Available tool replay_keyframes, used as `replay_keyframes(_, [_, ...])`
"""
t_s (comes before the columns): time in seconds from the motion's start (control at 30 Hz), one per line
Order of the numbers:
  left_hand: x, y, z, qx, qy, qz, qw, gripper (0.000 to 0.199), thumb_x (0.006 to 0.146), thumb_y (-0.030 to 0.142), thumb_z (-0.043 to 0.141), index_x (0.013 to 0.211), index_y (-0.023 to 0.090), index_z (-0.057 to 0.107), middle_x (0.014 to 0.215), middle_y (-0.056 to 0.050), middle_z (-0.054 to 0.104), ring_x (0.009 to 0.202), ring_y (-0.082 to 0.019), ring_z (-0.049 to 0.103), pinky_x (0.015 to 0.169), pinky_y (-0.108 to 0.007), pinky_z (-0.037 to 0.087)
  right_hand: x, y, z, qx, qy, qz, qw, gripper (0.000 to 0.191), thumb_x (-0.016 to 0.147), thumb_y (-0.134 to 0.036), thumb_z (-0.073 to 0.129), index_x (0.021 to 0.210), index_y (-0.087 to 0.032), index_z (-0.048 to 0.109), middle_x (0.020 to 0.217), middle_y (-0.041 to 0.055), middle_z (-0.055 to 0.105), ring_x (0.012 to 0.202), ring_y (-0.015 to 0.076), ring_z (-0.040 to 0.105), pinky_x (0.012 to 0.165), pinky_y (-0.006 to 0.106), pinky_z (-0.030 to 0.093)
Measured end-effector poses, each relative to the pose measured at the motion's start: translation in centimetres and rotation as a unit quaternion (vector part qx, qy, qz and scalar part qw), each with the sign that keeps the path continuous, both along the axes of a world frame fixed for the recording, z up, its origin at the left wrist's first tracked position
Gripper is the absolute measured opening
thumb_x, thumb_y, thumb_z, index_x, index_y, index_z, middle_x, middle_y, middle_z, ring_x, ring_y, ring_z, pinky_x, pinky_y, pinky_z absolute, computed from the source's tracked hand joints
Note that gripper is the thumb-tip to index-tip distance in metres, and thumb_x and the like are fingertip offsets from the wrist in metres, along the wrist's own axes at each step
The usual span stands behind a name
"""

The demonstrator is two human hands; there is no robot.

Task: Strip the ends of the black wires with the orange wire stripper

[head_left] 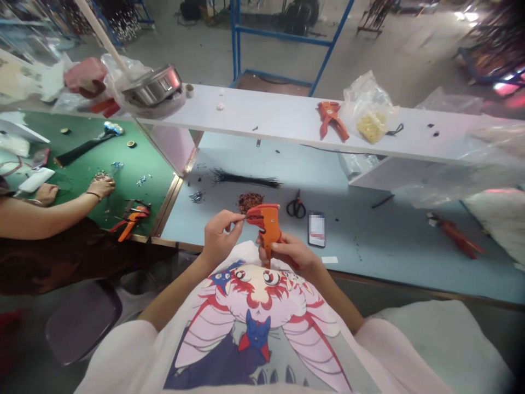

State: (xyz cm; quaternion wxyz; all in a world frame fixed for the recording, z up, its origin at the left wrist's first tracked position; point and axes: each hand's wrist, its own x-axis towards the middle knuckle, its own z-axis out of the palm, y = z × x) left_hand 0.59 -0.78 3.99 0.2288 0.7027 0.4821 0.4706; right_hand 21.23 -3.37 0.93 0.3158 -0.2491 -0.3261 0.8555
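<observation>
My right hand (289, 251) is wrapped round the handles of an orange and red wire stripper (269, 224), held upright at the bench edge in front of my chest. With fingers pinched, my left hand (221, 232) holds a thin dark wire (241, 219) at the tool's jaws. How far the wire reaches into the jaws I cannot make out. Just beyond the tool lies a pile of short copper-coloured pieces (250, 201). Farther back a bundle of black wires (248, 179) lies across the light blue bench top (340, 208).
Black-handled scissors (296, 207) and a phone (316, 229) lie right of the tool. Red-handled pliers (457, 235) rest far right. The raised white shelf (246, 117) carries another orange stripper (332, 120) and a bag of yellow pieces (371, 123). A co-worker's arm (53, 213) reaches over the green bench (159, 164).
</observation>
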Motion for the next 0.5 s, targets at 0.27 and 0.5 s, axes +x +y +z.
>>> replay_keyframes(0.27, [-0.4,0.1,-0.1,0.014,0.020,-0.008,1.000,0.011,0.083,0.019,0.056,0.085,0.018,0.067,0.074,-0.002,0.064,0.058,-0.009,0.046,0.058,-0.024,0.040,-0.5,-0.1,0.2,0.008,-0.020,-0.008,1.000,0.041,0.076,-0.038,0.069,0.102,-0.010,0.055,0.072,0.0045,0.061,0.061,0.0150,0.059,0.059,0.029,0.047])
replay_keyframes(0.5, [-0.7,0.6,-1.1,0.012,0.034,-0.010,0.999,0.011,0.083,0.017,0.054,0.083,0.018,0.066,0.070,0.000,0.061,0.059,-0.009,0.046,0.059,-0.022,0.039,-1.0,0.2,0.0,0.022,-0.031,-0.009,0.999,0.037,0.075,-0.038,0.069,0.097,-0.011,0.057,0.069,0.0037,0.060,0.058,0.0136,0.057,0.058,0.027,0.044])
